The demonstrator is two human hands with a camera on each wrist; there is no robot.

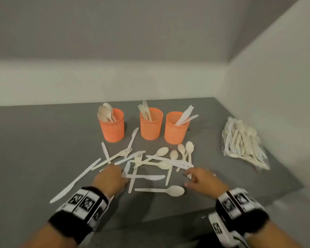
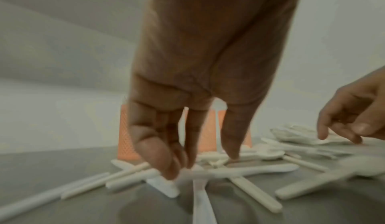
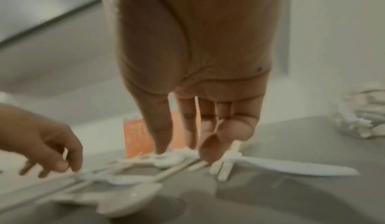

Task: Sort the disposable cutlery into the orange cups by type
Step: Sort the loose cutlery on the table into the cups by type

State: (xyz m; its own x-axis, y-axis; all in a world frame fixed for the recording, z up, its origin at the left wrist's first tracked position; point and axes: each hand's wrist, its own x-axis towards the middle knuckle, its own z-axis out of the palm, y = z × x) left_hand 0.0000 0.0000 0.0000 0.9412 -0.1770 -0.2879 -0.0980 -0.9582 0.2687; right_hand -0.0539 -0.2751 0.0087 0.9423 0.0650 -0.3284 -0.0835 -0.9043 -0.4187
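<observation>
Three orange mesh cups stand in a row: the left cup point(image 1: 112, 126) holds spoons, the middle cup point(image 1: 151, 124) forks, the right cup point(image 1: 175, 128) knives. In front of them loose white and cream cutlery point(image 1: 150, 161) lies crossed in a pile. My left hand point(image 1: 113, 173) reaches down onto the pile's left side; its fairly straight fingertips point(image 2: 231, 151) touch crossed knife handles point(image 2: 162, 186). My right hand point(image 1: 190, 178) hovers over the pile's right side. Its fingertips point(image 3: 208, 151) touch the ends of cream handles point(image 3: 198, 165), the thumb held apart. Neither hand lifts anything.
A clear bag of more cutlery point(image 1: 243, 144) lies at the right, close to the side wall. A long white knife point(image 1: 75, 179) lies apart at the left. The grey table point(image 1: 34, 140) ends at its front edge just under my wrists; walls close off the back and right.
</observation>
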